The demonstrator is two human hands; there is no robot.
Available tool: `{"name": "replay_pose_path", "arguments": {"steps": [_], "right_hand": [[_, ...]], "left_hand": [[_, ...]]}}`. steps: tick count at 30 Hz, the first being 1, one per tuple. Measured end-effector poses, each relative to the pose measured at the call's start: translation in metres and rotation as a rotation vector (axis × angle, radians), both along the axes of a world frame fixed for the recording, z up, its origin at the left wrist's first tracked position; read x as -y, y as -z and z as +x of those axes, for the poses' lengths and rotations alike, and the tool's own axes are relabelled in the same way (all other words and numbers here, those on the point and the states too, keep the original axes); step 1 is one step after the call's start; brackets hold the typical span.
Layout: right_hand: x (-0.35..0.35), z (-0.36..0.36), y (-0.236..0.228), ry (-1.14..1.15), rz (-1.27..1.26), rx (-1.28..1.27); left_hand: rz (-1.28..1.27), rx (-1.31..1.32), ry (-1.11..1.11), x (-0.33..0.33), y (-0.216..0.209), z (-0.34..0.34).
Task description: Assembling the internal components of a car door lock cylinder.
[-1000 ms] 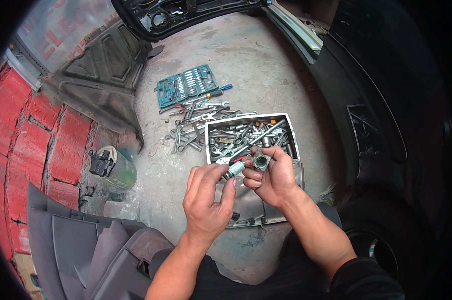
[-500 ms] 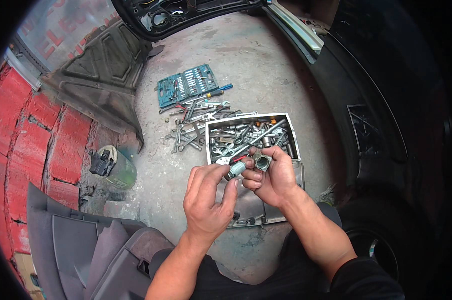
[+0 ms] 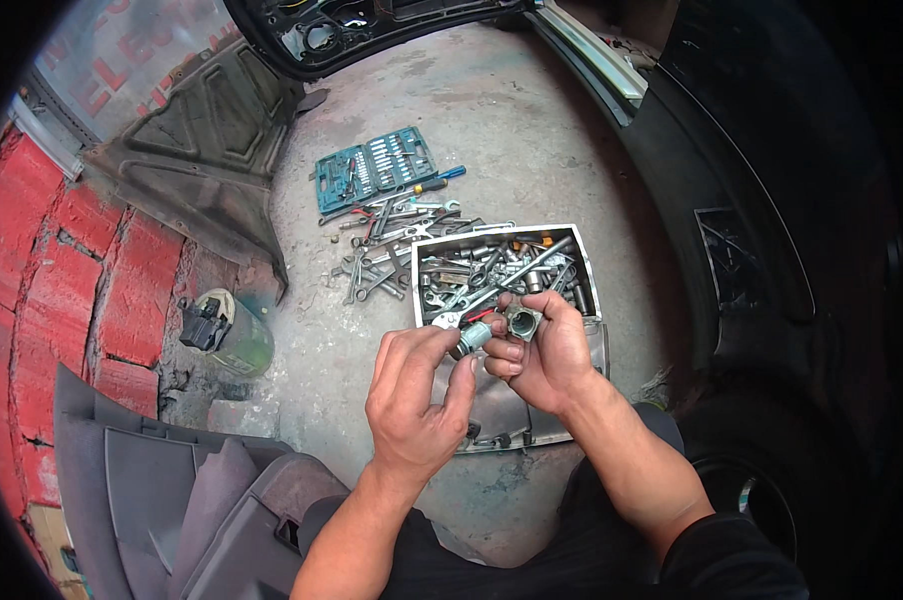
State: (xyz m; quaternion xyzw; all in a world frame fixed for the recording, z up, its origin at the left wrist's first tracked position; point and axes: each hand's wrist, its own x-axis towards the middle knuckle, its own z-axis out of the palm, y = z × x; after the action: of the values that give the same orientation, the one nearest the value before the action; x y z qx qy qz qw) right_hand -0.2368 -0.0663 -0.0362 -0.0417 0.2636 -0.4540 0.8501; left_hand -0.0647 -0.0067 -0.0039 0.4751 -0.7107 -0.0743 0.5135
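In my left hand (image 3: 408, 395) is a short pale grey cylindrical part (image 3: 475, 337), pinched between thumb and fingers. My right hand (image 3: 564, 362) grips a dull metal housing (image 3: 523, 322) whose round bore faces up toward me. The two pieces are close together but apart, the cylinder tilted toward the housing from the left. Just beyond my hands stands a metal toolbox (image 3: 594, 275) filled with wrenches, sockets and ratchets. My fingers hide the lower ends of both parts.
Loose wrenches (image 3: 377, 270) lie on the concrete left of the toolbox, with a teal socket set case (image 3: 372, 168) open behind them. A clear container of greenish liquid (image 3: 247, 345) stands by the red brick wall (image 3: 137, 285). A dark car body (image 3: 762, 230) borders the right side.
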Motion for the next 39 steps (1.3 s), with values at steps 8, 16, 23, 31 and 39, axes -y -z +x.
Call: {"name": "replay_pose_path", "arguments": {"steps": [8, 16, 23, 31, 39], "right_hand": [[-0.001, 0.0, 0.0, -0.01, -0.005, -0.002], [-0.001, 0.0, 0.003, -0.038, -0.025, 0.021], [-0.003, 0.001, 0.001, -0.025, -0.047, 0.01], [-0.006, 0.005, -0.004, -0.028, -0.139, -0.069], [-0.011, 0.007, -0.005, -0.053, -0.235, 0.021]], "left_hand": [[-0.017, 0.0, -0.007, 0.001, -0.001, -0.001], [-0.024, -0.002, -0.007, 0.0, -0.003, -0.001], [0.202, -0.317, 0.042, -0.004, 0.002, -0.002], [0.47, -0.932, 0.254, -0.001, 0.006, 0.008], [0.67, -1.238, 0.367, 0.004, 0.007, 0.012]]}}
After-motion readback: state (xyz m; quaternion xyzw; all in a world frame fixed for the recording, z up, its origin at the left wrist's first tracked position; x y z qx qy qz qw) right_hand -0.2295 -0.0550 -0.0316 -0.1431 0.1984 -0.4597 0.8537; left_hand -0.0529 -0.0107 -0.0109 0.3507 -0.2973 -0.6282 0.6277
